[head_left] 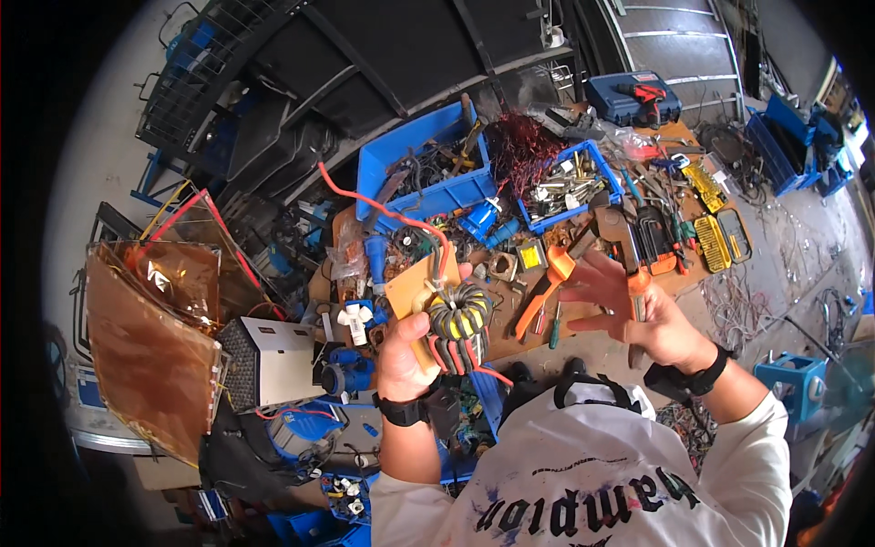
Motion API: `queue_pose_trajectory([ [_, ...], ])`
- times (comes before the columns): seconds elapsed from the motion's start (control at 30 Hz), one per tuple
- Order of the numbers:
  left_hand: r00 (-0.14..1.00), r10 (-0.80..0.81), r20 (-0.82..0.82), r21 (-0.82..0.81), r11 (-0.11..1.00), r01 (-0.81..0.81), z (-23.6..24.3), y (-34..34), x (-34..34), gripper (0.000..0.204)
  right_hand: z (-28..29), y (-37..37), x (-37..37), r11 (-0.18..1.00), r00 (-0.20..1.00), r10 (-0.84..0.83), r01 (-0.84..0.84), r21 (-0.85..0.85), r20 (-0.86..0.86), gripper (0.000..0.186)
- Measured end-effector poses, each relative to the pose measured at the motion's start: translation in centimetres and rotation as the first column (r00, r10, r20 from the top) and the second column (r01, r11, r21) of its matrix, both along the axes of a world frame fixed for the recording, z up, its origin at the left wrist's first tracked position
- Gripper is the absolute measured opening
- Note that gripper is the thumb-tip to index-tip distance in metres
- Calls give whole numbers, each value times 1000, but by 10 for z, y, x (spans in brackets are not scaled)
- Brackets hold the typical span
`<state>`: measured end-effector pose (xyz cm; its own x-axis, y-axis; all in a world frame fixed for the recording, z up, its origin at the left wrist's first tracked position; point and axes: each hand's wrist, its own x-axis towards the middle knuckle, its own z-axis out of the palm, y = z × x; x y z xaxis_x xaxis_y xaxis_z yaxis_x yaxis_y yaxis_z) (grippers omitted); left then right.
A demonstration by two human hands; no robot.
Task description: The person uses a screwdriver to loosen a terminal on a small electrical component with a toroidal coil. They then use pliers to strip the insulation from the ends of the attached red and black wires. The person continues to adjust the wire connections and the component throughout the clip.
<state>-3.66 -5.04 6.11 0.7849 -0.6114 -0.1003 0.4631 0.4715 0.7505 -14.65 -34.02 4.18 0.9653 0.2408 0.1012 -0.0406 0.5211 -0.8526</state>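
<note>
My left hand [406, 354] is closed around a tan board and a ring-shaped coil of thick wire [458, 325]. The coil is wound in black, yellow and red, and touches the board [410, 290]. A red cable [387, 211] runs up and away from it. To the right, my right hand [663, 326] grips a tool with an orange handle [639, 285] and a dark metal head, several fingers stretched toward the left; the tool's exact kind is unclear. Near those fingertips, another orange-handled tool [544, 296] lies on the wooden table.
Blue bins [369, 169] of tools and a blue tray [547, 221] of metal parts stand at the back. Reddish wire [524, 150] is heaped between them. A red drill [649, 98] sits by a blue case [612, 94]. Yellow bit cases [715, 242] lie right; brown sheets [150, 337] stand left.
</note>
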Motion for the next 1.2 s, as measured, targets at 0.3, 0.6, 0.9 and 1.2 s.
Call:
queue_pose_trajectory([
  [0.3, 997, -61, -53, -86, 995, 56, 6, -10, 2, 89, 24, 15, 12, 951, 998, 58, -55, 304, 1, 97],
  [0.6, 998, 32, 52, 8, 999, -33, 9, -10, 4, 82, 16, 17, 20, 936, 1000, -8, -2, 353, 26, 96],
  [0.9, 999, 20, 38, 17, 1000, -21, 8, 26, 7, 83, 22, 67, 33, 895, 998, -38, 10, 446, 54, 95],
  [1.2, 999, -27, 27, -97, 995, 29, 13, 70, 20, 78, 44, 125, 49, 944, 998, -65, 59, 325, 8, 86],
])
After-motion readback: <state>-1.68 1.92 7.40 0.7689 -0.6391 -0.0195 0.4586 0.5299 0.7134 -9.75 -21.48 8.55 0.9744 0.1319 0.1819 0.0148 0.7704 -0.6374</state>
